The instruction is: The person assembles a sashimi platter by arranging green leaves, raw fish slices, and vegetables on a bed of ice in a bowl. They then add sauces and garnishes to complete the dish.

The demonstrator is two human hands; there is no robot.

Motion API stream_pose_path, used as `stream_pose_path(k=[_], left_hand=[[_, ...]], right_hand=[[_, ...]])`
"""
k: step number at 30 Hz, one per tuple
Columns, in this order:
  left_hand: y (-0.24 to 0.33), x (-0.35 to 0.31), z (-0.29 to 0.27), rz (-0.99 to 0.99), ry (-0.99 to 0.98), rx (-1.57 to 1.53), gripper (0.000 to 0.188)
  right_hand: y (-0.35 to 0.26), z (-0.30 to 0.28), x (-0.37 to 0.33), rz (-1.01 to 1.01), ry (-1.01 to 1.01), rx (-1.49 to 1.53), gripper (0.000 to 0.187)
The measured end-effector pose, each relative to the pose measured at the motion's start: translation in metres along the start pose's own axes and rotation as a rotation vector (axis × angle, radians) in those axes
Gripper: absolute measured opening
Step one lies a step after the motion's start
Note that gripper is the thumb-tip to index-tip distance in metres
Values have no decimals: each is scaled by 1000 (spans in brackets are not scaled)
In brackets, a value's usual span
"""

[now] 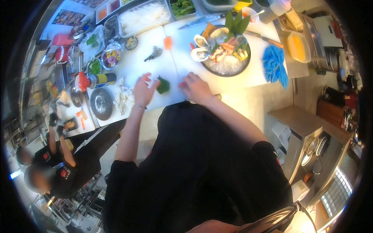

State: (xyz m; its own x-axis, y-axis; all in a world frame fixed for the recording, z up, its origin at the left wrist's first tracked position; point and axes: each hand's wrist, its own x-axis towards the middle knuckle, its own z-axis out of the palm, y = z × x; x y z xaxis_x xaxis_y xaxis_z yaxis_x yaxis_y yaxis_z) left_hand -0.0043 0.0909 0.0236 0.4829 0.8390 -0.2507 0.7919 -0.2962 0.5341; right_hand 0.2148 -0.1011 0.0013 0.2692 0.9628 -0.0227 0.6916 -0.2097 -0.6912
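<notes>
Overhead head view of a sushi-kitchen counter. I read the left hand [143, 91] as half open, fingers loosely curled, its fingertips just beside a small clump of green leafy garnish [163, 85] that lies on the near edge of the white cutting board [136, 62]. Whether the fingers actually touch the leaves I cannot tell. The right hand [196, 87] rests flat, fingers pressed together and pointing left, on the adjoining white board [256, 73], close to the garnish on its other side.

Beyond the right hand stands a dark round platter [225, 54] of seafood on ice: oyster shells, sliced fish and upright green leaves. A folded blue cloth [275, 64] lies to its right. Left of the hands are a crumpled white cloth [123, 97], a steel lid [101, 103] and a canister with a red cap [95, 80] on its side.

I judge the garnish to be very light, soft and easily crushed or scattered; a gentle fingertip pinch at the base of the bunch, where the stems gather, should keep it together.
</notes>
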Motion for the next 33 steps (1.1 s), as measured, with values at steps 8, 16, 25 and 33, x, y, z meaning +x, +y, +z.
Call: stream_pose_path(k=[8, 16, 25, 33], left_hand=[[-16, -47, 57, 298, 345, -108, 45], [-38, -25, 27, 521, -36, -215, 21], [-43, -12, 13, 566, -183, -212, 14], [-39, -10, 14, 531, -198, -157, 15]], right_hand=[[-6, 14, 27, -61, 174, -91, 32], [-27, 22, 9, -143, 135, 135, 33], [-23, 22, -4, 233, -137, 363, 24], [-18, 22, -10, 245, -142, 410, 26]])
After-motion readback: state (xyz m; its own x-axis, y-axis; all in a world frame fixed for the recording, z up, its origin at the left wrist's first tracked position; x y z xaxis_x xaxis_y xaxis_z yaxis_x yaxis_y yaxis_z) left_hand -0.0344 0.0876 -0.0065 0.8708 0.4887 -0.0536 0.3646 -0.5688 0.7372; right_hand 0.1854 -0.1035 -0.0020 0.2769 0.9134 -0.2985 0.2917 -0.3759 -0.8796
